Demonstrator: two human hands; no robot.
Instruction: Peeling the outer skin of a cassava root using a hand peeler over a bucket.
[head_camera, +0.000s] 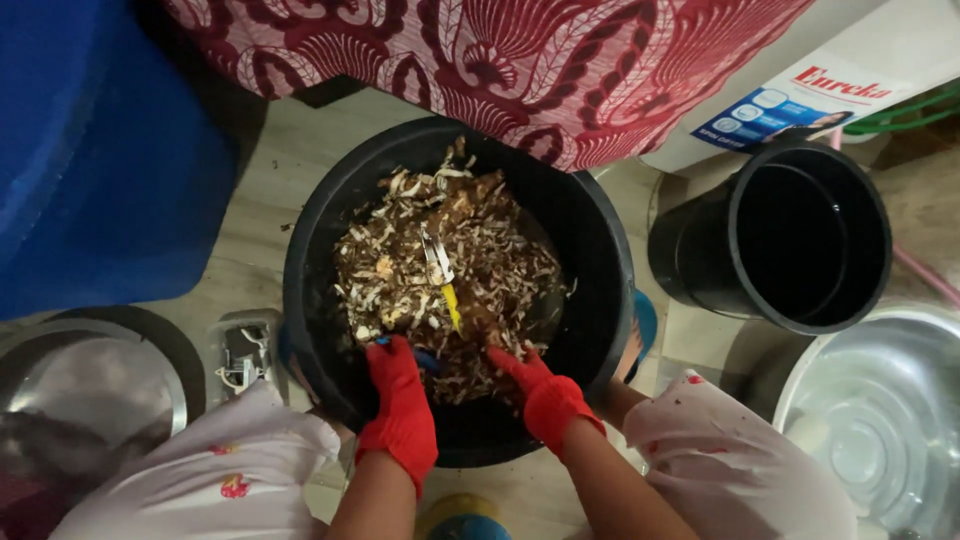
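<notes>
The left hand (402, 405) in a red glove reaches into the big round black plastic tub (600, 250), fingers curled around a blue thing. A yellow-handled peeler (442, 275) lies on the brown and white peelings (400, 270). The right hand (545, 395), red-gloved too, presses spread fingers into the peelings, gripping nothing.

One head-worn view — looking steeply down, close over the black tub (600, 250).

Matt red knitted cloth is covering the left hand (402, 405) and the right hand (545, 395), which are resting on rough, dry peelings (440, 270) in a smooth black plastic basin (600, 250). A glossy metal bowl (880, 420) is gleaming beside a black plastic bucket (700, 260), and patterned red cloth (520, 60) is hanging above.
</notes>
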